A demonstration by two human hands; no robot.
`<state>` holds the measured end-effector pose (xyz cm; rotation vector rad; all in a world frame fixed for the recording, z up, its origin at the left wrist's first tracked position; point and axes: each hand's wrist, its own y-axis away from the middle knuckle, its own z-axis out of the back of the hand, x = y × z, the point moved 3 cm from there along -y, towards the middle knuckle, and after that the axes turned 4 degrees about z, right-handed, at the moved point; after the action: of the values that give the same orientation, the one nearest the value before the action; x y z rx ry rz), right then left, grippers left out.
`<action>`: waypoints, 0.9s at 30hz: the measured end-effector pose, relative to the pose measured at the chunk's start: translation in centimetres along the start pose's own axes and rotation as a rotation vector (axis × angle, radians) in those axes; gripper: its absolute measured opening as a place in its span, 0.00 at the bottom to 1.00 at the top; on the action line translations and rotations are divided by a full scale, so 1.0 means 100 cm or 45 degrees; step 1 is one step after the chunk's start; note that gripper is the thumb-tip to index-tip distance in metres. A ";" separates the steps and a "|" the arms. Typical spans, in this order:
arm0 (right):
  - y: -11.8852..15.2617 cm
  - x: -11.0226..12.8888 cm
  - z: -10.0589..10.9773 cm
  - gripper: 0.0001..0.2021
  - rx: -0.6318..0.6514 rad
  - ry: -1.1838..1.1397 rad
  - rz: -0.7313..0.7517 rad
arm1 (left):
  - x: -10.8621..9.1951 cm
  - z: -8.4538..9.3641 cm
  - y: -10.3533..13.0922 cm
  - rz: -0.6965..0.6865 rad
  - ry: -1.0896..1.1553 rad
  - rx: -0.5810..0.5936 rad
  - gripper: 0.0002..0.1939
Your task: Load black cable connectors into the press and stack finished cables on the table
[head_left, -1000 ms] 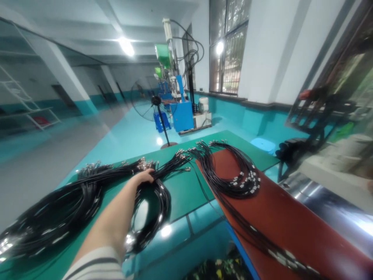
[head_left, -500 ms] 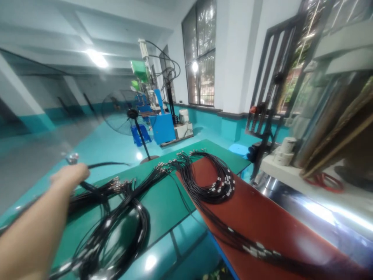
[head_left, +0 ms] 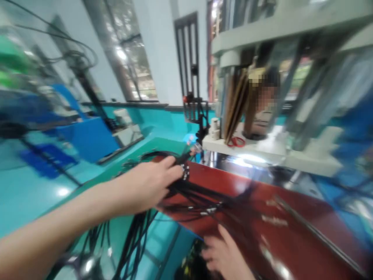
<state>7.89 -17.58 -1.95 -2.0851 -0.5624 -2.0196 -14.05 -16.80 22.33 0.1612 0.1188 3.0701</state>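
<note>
My left hand (head_left: 157, 181) is wrapped round a bundle of black cables (head_left: 182, 157) above the red board, with the bundle's metallic ends sticking out beyond the fingers. More black cables (head_left: 201, 190) with small white tags trail across the red board (head_left: 227, 179) below and to the right of it. My right hand (head_left: 224, 252) is at the board's near edge, its fingers spread and nothing in them. Dark cables (head_left: 136, 233) hang over the green table (head_left: 116, 229) at the lower left. Motion blurs the picture.
A large pale machine (head_left: 309, 155) with upright columns stands behind the board, a red ring (head_left: 236, 142) on its ledge. A long metal rod (head_left: 320, 237) lies on the board at the right. Blue machinery (head_left: 90, 136) and a blurred fan stand at the left.
The view has swung to the right. My left hand has moved from the far left, over the green table, to above the red board with cables in it. My right hand has come into view.
</note>
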 end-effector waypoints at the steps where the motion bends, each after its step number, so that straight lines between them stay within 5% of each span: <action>1: -0.003 0.007 0.000 0.30 0.046 -0.286 0.023 | -0.020 -0.007 -0.014 -0.135 -0.051 0.052 0.14; 4: 0.003 0.032 0.019 0.34 0.023 -0.863 0.184 | -0.059 -0.031 -0.051 -0.482 -0.187 0.090 0.15; 6: 0.014 0.041 0.038 0.28 -0.071 -0.931 0.243 | -0.073 -0.052 -0.070 -0.645 -0.227 0.081 0.14; 9: 0.024 0.044 0.060 0.15 -0.208 -0.875 0.216 | -0.090 -0.092 -0.084 -0.827 -0.275 0.117 0.13; 12: 0.022 0.041 0.076 0.13 -0.341 -0.725 0.144 | -0.110 -0.131 -0.085 -0.907 -0.268 0.129 0.13; 16: 0.017 0.041 0.087 0.15 -0.329 -0.425 0.196 | -0.144 -0.142 -0.079 -0.918 0.124 0.128 0.13; 18: 0.017 0.043 0.089 0.15 -0.299 -0.218 0.273 | -0.166 -0.134 -0.079 -0.981 0.506 0.315 0.21; 20: 0.016 0.041 0.090 0.16 -0.280 -0.116 0.272 | -0.189 -0.126 -0.084 -1.055 0.883 0.672 0.19; 23: 0.013 0.035 0.100 0.19 -0.263 -0.408 0.245 | -0.214 -0.129 -0.098 -0.943 1.174 1.132 0.11; 27: 0.011 0.038 0.138 0.21 -0.516 -0.819 0.409 | -0.225 -0.148 -0.117 -0.661 1.243 1.185 0.10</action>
<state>21.06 -12.71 1.20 -2.8507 0.1295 -1.3458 7.42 -7.83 4.41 -1.1102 1.3280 2.0651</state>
